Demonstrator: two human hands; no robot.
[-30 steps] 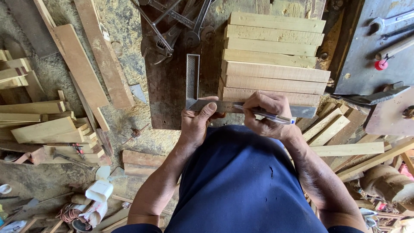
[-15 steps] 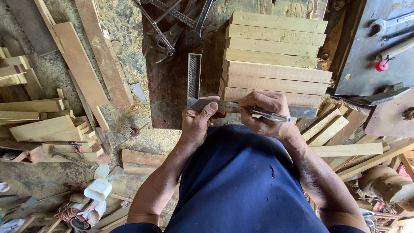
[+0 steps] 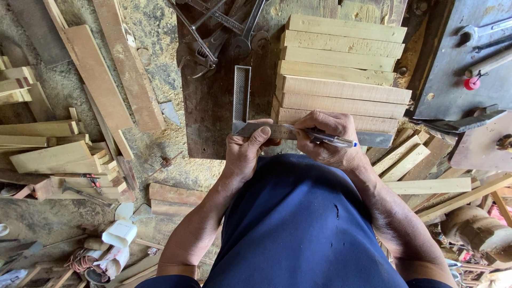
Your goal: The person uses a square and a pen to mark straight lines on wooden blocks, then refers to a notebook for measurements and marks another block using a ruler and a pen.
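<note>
While the left hand (image 3: 246, 151) clamps down on the steel try square with its ribbed metal stock (image 3: 241, 101), thumb flat on top of the blade and the other fingers curled under the bench edge, the right hand (image 3: 326, 140) is pinched shut around a clear-barrelled pen with a blue cap end (image 3: 326, 138), tip sitting right on the blade's far edge. So both hands are closed on something, no slack in either. The square's blade runs sideways across the nearest piece in a row of pale sawn wooden strips (image 3: 341, 74) laid side by side, and its stock points away from the person along the strips' left ends, pretty much touching them. All that sits on a dark, worn wooden bench top (image 3: 210, 117). Farther up the bench there's a pile of greasy grey metal wrenches and pliers (image 3: 218, 32). Off to the right, a grey metal plate (image 3: 453, 58) with a small red knob (image 3: 471, 83) on it. Left of the bench the sawdust-covered floor (image 3: 154, 32) is littered with long brown planks (image 3: 106, 69) and stacked pale offcuts (image 3: 53, 154).
</note>
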